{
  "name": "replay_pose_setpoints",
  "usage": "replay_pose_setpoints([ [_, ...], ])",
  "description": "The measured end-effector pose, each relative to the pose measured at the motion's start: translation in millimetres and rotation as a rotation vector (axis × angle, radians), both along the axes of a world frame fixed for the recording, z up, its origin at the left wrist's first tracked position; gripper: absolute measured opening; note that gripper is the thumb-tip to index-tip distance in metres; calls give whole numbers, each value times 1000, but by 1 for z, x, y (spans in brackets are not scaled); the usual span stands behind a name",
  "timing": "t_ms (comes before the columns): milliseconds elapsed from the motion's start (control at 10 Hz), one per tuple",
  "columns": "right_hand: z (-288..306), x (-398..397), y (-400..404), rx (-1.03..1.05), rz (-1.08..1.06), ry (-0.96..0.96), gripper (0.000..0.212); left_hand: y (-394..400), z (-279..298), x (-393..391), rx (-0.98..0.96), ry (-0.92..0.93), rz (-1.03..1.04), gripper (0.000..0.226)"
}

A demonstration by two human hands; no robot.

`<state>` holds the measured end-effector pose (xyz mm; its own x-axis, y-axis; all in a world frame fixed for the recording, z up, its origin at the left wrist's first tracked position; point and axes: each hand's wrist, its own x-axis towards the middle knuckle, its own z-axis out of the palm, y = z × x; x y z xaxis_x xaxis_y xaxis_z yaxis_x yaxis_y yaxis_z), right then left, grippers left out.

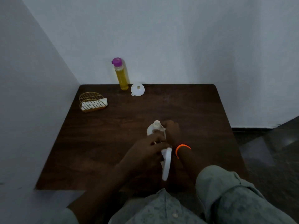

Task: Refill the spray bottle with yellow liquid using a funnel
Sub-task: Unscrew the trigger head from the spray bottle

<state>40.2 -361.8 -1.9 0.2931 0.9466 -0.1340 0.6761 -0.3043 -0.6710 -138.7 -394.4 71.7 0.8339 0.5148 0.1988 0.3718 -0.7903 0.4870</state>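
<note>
A white spray bottle [152, 129] stands at the middle of the dark wooden table [113, 126], its neck uncapped. My right hand [172, 131], with an orange band at the wrist, grips the bottle's right side. My left hand [145, 154] holds the white spray head [167, 164] just in front of the bottle; a thin tube seems to run from the head toward the neck. At the table's back edge stands a tall clear bottle of yellow liquid [122, 78] with a purple cap. A small white funnel [137, 89] lies next to it on the right.
A gold wire holder [90, 101] with white napkins sits at the table's back left. Walls close off the back and the left side. A dark floor lies past the table's right edge.
</note>
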Motion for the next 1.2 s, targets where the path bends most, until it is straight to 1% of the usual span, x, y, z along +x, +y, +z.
replay_pose_setpoints([
  [100,-1,-4,3,-19,7,-39,39,-20,4,1,-63,86,-2,35],
  [200,-1,-6,4,2,-20,-67,37,-31,5,1,-150,-34,-5,22],
  [300,-3,-4,6,-27,-23,-37,42,-34,12,-8,-172,-21,-7,21],
  [400,-1,-3,9,-45,-8,-23,43,-36,5,-23,-46,119,-75,37],
  [500,0,-2,8,-25,6,22,32,-34,26,-30,-81,130,-47,40],
  [600,-2,-3,6,15,8,26,28,-30,37,-27,-139,-189,154,14],
  [700,-5,-3,6,46,-4,3,26,-27,37,-30,25,-306,169,30],
  [800,-2,-3,4,65,-18,9,28,-24,39,-40,-21,-520,389,27],
  [900,-3,-4,5,80,-10,-4,27,-20,33,-50,-187,-649,760,29],
  [1000,-8,-5,6,74,-43,6,32,-11,25,-58,-409,-671,1039,31],
  [1100,-10,-6,7,73,-49,1,35,-5,-2,-60,-503,-754,1208,38],
  [1200,-8,-6,7,77,-45,-5,29,-7,-24,-67,-655,-894,1229,45],
])
